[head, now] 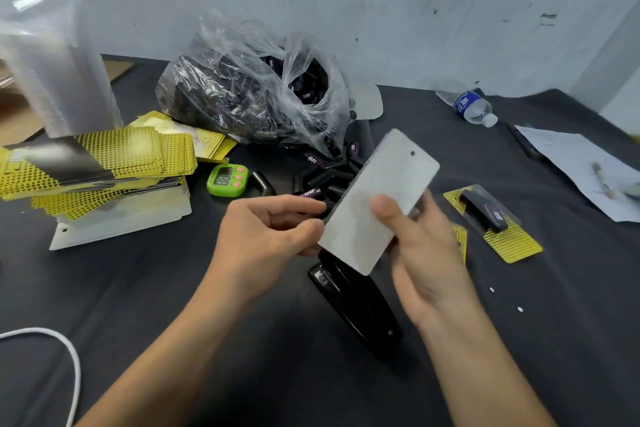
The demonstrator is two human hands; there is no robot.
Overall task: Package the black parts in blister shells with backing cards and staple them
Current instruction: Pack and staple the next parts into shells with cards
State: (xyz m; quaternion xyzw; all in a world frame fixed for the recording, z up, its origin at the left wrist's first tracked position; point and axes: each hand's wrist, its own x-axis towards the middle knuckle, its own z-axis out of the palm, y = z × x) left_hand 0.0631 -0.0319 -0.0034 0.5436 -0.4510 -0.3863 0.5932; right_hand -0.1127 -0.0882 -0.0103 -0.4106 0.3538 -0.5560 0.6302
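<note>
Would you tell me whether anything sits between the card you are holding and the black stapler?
Nothing visible does. The left hand and the right hand grip the card just over the front end of the stapler. The green timer and a finished pack lie off to either side.

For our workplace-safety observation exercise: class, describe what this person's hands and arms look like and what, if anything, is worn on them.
The left hand and right hand are bare: no gloves, and no rings on the fingers that show. The left forearm and right forearm are bare too, with no sleeve, watch or wristband up to the picture's edge.
</note>
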